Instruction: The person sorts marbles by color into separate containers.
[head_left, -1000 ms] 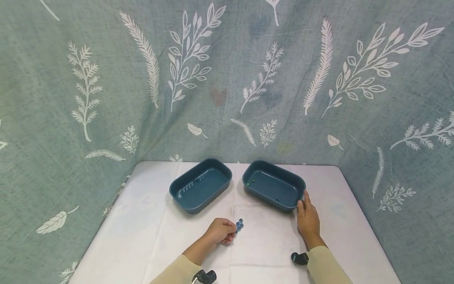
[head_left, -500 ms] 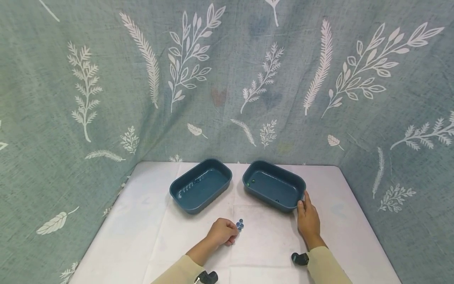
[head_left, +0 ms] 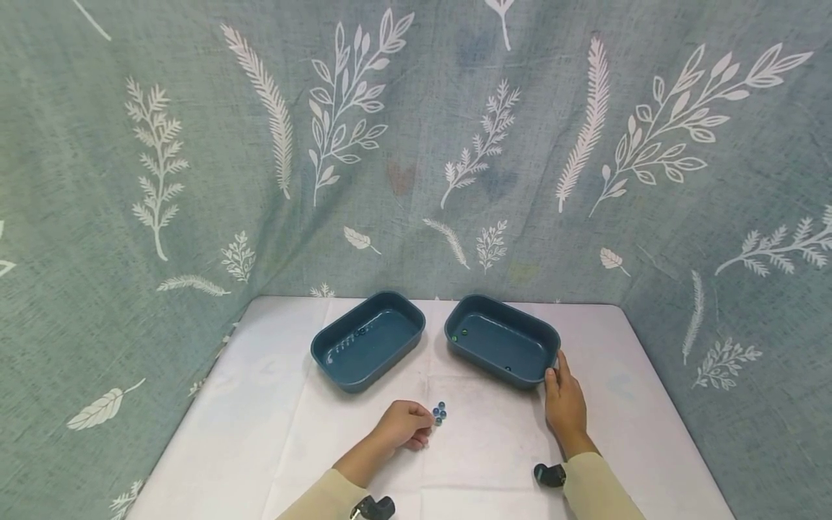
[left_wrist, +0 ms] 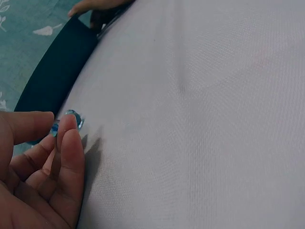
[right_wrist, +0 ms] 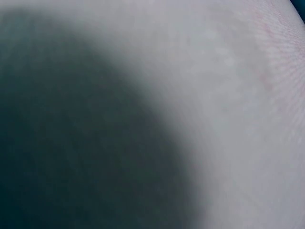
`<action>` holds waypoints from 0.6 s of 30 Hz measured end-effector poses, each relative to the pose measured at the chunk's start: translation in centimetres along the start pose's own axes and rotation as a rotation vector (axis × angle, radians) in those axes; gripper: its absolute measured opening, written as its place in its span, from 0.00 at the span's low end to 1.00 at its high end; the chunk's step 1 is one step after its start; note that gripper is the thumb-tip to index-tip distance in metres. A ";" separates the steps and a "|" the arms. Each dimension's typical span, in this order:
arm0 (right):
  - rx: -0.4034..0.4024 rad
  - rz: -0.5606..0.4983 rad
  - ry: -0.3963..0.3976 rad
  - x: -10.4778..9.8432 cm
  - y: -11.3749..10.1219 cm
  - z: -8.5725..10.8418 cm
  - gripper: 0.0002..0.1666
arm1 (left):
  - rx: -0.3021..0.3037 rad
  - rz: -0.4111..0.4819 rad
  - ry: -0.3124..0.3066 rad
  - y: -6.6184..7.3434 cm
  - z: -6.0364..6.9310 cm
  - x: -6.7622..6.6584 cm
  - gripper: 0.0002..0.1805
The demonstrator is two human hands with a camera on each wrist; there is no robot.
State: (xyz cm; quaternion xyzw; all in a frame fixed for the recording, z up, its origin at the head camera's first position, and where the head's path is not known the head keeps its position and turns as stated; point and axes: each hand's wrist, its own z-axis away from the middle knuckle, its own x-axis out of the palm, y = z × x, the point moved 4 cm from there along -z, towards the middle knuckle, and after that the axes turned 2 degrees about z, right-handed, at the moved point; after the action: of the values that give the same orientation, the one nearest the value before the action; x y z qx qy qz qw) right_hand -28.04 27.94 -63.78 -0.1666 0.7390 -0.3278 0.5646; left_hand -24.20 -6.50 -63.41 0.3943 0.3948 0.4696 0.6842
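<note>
In the head view my left hand is beside a small cluster of blue glass marbles on the white cloth. Its thumb and finger pinch a blue marble, which the fingertips partly hide in the left wrist view. Another blue marble shows just beyond them. My right hand rests with fairly straight fingers against the near right corner of the right blue tray. Two green marbles and a dark one lie in that tray. The right wrist view is blurred and shows no fingers.
A second blue tray stands at the back left, angled, with small dark marbles inside. White cloth covers the table. Patterned grey-green fabric closes off the back and both sides.
The left hand shifts slightly right, then back left, at the cluster. A marble by its fingertips a second ago no longer shows on the cloth. The right hand and trays stay put.
</note>
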 end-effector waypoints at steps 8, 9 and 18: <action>0.004 -0.007 0.005 0.0 0.0 -0.1 0.37 | 0.003 0.098 -0.025 0.7 -0.9 -2.0 0.09; 0.008 -0.004 0.004 0.1 0.1 -0.1 0.37 | 0.008 0.110 -0.024 1.0 -1.0 -2.4 0.10; 0.020 -0.001 0.004 0.2 0.3 0.0 0.38 | 0.036 0.224 0.016 3.5 -1.1 -5.5 0.16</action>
State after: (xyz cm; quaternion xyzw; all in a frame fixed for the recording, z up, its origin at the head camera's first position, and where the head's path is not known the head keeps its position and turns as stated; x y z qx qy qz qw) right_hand -28.08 28.02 -64.11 -0.1606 0.7369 -0.3357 0.5644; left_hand -27.71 -10.70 -59.72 0.4443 0.3620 0.5392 0.6171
